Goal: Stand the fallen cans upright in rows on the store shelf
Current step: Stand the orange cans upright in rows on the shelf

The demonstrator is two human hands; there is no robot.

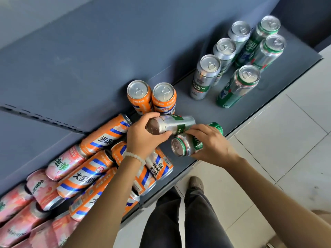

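Both hands grip lying cans, silver (172, 123) left, green (188, 144) right, beside fallen orange cans (100, 133).

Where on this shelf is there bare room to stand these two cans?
Bare shelf lies between the upright orange cans and the silver row, and along the front edge below the green row. The fallen pile to the left is crowded.

silver can (202, 81): HARBIN BEER | pink can (42, 189): MIRINDA | orange can (163, 99): BAYAR
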